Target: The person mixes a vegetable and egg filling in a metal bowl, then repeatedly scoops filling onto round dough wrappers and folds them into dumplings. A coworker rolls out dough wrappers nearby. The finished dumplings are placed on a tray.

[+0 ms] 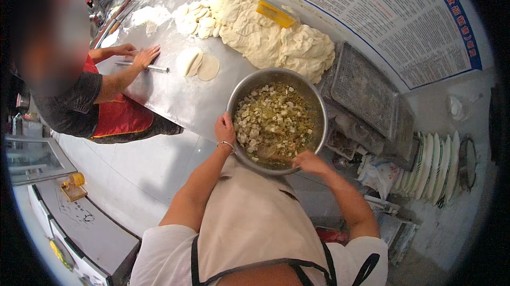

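A wide stainless steel bowl (321,100) stands at the worktable's near edge, right in front of my apron. It holds a chopped greenish filling (293,116) with many pale cubes, thickest on the left side. My left hand (225,127), a bracelet at its wrist, grips the bowl's left rim. Over the near right rim my right hand (308,162) is curled around a thin, reddish-brown utensil (279,160). The utensil's other end dips into the filling, so its exact kind is hidden.
Beyond the bowl lies a large dough mass (259,35) with a yellow scraper (275,13) on it. Dough pieces (199,19) and flat rounds (208,67) rest on the metal worktable (179,106). At left, a co-worker's hands (146,56) work a rolling pin (159,68). Perforated trays (364,87) stand right.
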Demonstrator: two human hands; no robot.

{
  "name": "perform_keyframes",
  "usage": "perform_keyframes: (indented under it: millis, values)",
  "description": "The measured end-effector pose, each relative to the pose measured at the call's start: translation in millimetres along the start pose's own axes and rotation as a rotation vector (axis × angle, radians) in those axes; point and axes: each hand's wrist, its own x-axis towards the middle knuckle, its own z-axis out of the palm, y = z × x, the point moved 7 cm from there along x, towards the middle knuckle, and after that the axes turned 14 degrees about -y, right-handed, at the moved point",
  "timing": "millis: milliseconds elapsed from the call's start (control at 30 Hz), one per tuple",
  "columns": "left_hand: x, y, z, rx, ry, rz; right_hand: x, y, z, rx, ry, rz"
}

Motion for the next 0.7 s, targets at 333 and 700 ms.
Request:
perform_keyframes:
  millis: [333,700]
  values:
    - [-2.5,5.1,-5.1,0.040,0.023,0.001,31.0,-13.4,11.4,1.426,0.346,0.222]
    - [-1.5,5.6,-1.2,0.000,-0.020,-0.014,38.3,-72.2,-92.6,-0.406,0.599,0.207]
